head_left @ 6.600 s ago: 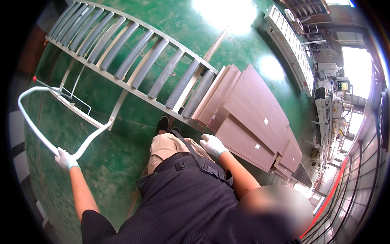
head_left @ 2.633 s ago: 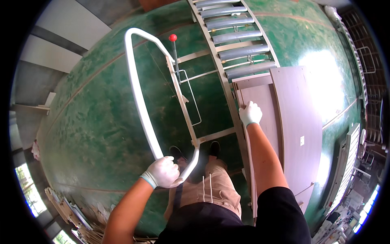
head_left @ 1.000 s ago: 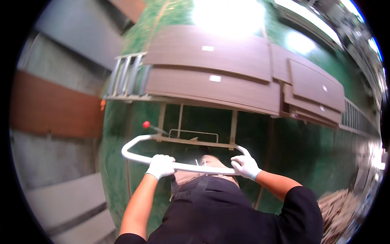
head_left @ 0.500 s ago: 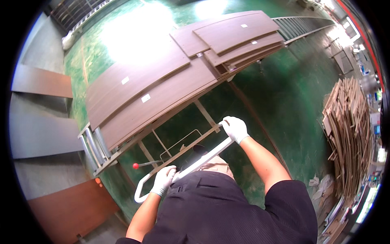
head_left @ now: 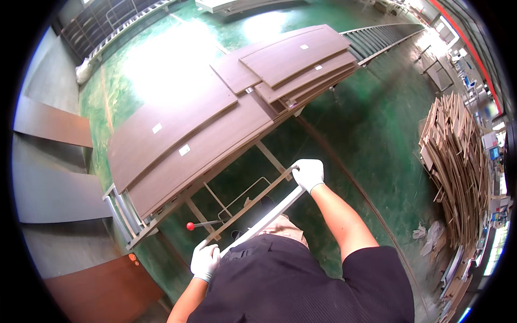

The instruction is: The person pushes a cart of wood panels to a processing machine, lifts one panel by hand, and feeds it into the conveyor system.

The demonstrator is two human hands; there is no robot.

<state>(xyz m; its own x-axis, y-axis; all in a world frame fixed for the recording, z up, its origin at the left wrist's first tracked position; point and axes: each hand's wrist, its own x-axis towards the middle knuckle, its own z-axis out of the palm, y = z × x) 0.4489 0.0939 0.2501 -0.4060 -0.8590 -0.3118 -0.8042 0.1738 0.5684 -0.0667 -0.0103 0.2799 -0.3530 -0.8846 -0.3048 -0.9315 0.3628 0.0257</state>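
Observation:
Both my hands wear white gloves and hold a white tubular push handle (head_left: 265,219) in front of my waist. My left hand (head_left: 205,261) is closed around its left corner, hiding the bend. At the right corner, my right hand (head_left: 309,174) has its fingers wrapped over the tube. Thin metal bars run from the handle toward a roller stand (head_left: 122,214). Brown wood-look panels (head_left: 161,177) lie on it in an uneven stack, some with small white labels. A lever with a red ball knob (head_left: 190,226) sticks out close to my left hand.
Brown and grey sheets (head_left: 102,288) lie along the left side. A roller conveyor (head_left: 377,42) continues beyond the stack at the far right. To my right stands a big pile of narrow wood strips (head_left: 452,172), with crumpled plastic (head_left: 428,237) near its foot. The floor is green.
My left hand has slid outward along the handle onto its left corner, which was bare before. My right hand keeps its hold. The whole view has shifted slightly.

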